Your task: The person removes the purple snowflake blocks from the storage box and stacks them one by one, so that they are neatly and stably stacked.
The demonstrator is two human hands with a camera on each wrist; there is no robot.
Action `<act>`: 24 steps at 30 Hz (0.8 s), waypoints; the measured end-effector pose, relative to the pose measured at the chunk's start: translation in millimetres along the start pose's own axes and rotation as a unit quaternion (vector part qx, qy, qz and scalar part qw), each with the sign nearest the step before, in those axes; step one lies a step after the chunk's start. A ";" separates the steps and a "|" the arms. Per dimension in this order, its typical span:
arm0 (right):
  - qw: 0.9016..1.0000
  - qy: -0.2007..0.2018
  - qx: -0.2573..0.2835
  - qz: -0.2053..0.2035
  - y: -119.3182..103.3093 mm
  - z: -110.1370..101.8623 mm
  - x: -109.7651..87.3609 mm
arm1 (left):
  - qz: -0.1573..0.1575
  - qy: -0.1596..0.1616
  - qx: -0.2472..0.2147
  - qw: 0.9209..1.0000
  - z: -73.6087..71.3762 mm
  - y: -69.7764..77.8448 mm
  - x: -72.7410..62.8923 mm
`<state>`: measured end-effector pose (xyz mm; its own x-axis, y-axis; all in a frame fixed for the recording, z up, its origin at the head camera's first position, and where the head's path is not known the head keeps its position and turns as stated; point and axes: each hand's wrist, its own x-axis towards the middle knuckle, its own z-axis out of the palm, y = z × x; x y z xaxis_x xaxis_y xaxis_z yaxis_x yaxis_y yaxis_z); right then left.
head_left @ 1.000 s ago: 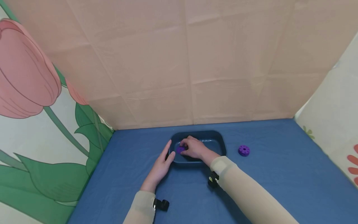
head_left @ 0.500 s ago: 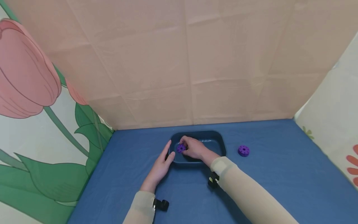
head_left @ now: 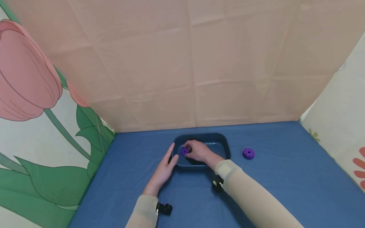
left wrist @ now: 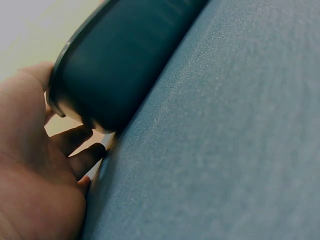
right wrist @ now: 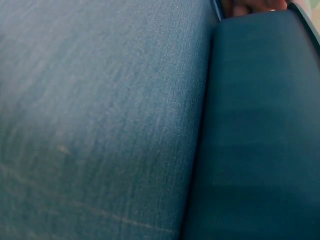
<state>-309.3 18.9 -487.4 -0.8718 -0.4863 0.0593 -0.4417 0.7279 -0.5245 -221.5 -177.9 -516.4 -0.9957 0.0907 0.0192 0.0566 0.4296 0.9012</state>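
A dark blue plastic tray (head_left: pixel 220 141) sits on the blue cloth. My left hand (head_left: pixel 162 171) lies against its left end, fingers fairly straight along the side and thumb at the near corner. In the left wrist view, the fingers of that left hand (left wrist: pixel 30 165) touch the tray's outer wall (left wrist: pixel 115 65). Inside the tray, my right hand (head_left: pixel 199 151) pinches a purple notched disc (head_left: pixel 183 151) near the left end. Its fingers partly cover the disc. The right wrist view shows mostly the tray's near wall (right wrist: pixel 260 125).
A second purple notched disc (head_left: pixel 248 153), with a hole in its centre, lies on the blue cloth (head_left: pixel 285 177) right of the tray. Behind the table hangs a beige sheet (head_left: pixel 194 63). A flower-printed panel (head_left: pixel 65 152) stands at the left.
My right hand first tipped the disc up a little, showing more of its face, then lowered it slightly. The left hand, the tray and the other disc stay put.
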 end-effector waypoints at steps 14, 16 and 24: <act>0.999 0.035 -0.002 0.030 -0.5 -14.8 -12.7 | 0.005 -0.001 0.007 1.000 1.5 -1.2 0.5; 0.999 0.043 0.006 0.029 -1.2 -20.2 -17.4 | 0.003 -0.001 0.007 1.000 1.8 -0.3 0.3; 0.996 0.089 0.025 0.016 -2.2 -46.0 -42.1 | -0.008 0.006 0.013 1.000 2.0 1.7 -0.2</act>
<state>-281.3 60.0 -449.6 -0.9111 -0.3662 0.1892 -0.4056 0.7141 -0.5706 -221.0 -175.4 -515.8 -0.9973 0.0725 0.0109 0.0428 0.4547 0.8896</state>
